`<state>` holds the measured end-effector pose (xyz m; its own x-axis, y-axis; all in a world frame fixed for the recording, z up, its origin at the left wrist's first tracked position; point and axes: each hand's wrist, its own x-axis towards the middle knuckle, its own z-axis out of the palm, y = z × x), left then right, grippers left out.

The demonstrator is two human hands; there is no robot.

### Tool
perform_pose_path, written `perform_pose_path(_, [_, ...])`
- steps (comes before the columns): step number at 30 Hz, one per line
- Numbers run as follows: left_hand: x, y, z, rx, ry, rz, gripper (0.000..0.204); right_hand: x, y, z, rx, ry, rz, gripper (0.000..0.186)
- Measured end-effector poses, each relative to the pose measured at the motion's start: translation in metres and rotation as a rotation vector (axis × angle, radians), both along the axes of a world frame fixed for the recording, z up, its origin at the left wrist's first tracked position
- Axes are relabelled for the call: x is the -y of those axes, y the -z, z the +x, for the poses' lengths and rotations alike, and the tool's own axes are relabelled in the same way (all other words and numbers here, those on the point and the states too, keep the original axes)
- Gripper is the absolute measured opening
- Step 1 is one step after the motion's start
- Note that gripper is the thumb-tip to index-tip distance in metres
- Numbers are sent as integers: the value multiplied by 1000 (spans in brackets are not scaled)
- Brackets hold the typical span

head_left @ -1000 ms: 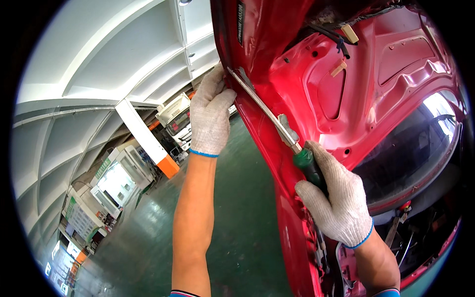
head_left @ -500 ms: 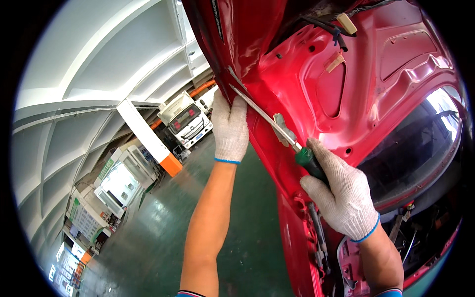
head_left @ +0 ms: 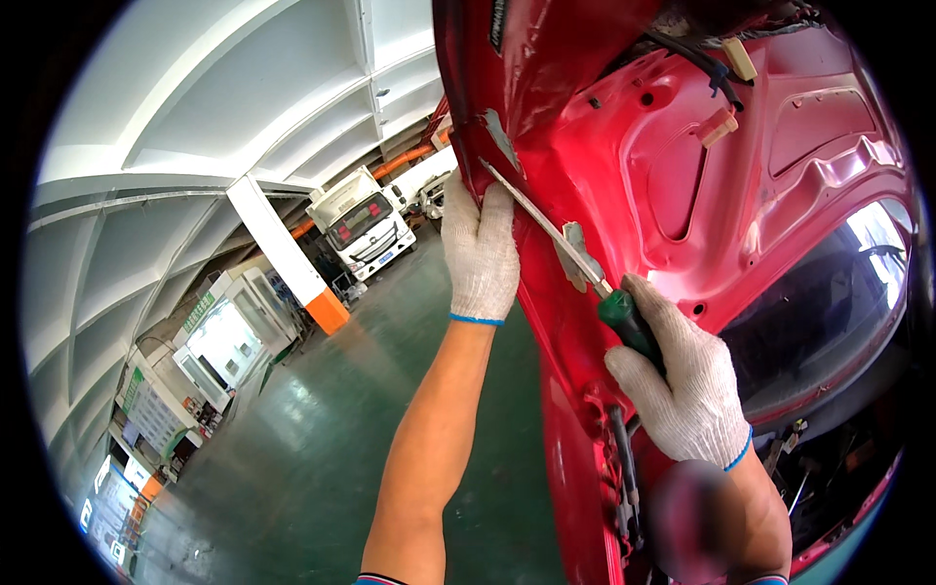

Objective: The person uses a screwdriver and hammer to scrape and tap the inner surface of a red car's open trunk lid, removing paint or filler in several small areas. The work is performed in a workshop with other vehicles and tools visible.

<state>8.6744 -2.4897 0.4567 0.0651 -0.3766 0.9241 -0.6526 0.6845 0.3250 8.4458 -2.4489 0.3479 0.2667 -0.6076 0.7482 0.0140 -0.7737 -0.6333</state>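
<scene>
My right hand (head_left: pixel 688 385), in a white knit glove with a blue cuff, is closed round the dark green handle of a long screwdriver (head_left: pixel 546 224). Its metal shaft slants up and left across a red car body panel (head_left: pixel 546 180), with the tip near the panel's edge. My left hand (head_left: pixel 483 249), gloved the same way, is at that edge with its fingers round it, close to the tip; the fingertips are partly hidden. Grey bare patches show on the red paint, one (head_left: pixel 501 136) above the tip and another (head_left: pixel 573 253) beside the shaft.
Dark glass (head_left: pixel 824 312) curves at the right. Cables and a pale yellow block (head_left: pixel 739 58) hang at the upper right, with a second block (head_left: pixel 717 128) below. A black strut (head_left: pixel 624 458) runs down the near edge. Beyond the green floor (head_left: pixel 322 458) stand a white truck (head_left: pixel 361 229) and a white-and-orange pillar (head_left: pixel 283 253).
The panel, both hands and the screwdriver sit slightly farther right in view. The left hand still holds the edge, and the right hand keeps its hold on the screwdriver.
</scene>
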Motion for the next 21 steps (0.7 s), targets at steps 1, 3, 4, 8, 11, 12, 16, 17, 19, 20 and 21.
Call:
perform_pose_path(1, [0, 1, -1, -11, 23, -9, 39, 0, -2, 0, 1, 2, -7, 56])
perform_pose_path(3, [0, 1, -4, -32, 68, -28, 41, -1, -7, -1, 3, 4, -20, 56])
perform_pose_path(4, [1, 2, -2, -28, 64, -23, 41, 0, -7, 0, 2, 6, -23, 56])
perform_pose_path(8, [2, 2, 0, -20, 64, -33, 43, -1, -12, 1, 1, 10, -32, 56])
perform_pose_path(11, [3, 3, 1, -32, 85, -40, 45, -2, -17, -1, -1, 10, -35, 55])
perform_pose_path(12, [4, 3, 1, -37, 93, -38, 46, -2, -18, -1, -3, 10, -35, 55])
perform_pose_path(16, [2, 2, -1, -39, 51, -33, 47, -1, -20, -3, -3, 9, -38, 55])
perform_pose_path(17, [1, 2, -3, -27, 38, -48, 47, -1, -20, -3, -3, 10, -37, 55])
perform_pose_path(19, [1, 2, -3, -13, 28, -81, 48, -3, -22, -4, 0, 10, -37, 55])
perform_pose_path(20, [5, 3, 2, -11, 32, -101, 47, -5, -24, -4, 2, 8, -37, 55])
perform_pose_path(21, [6, 3, 4, -9, 35, -120, 47, -6, -26, -4, 4, 5, -38, 54])
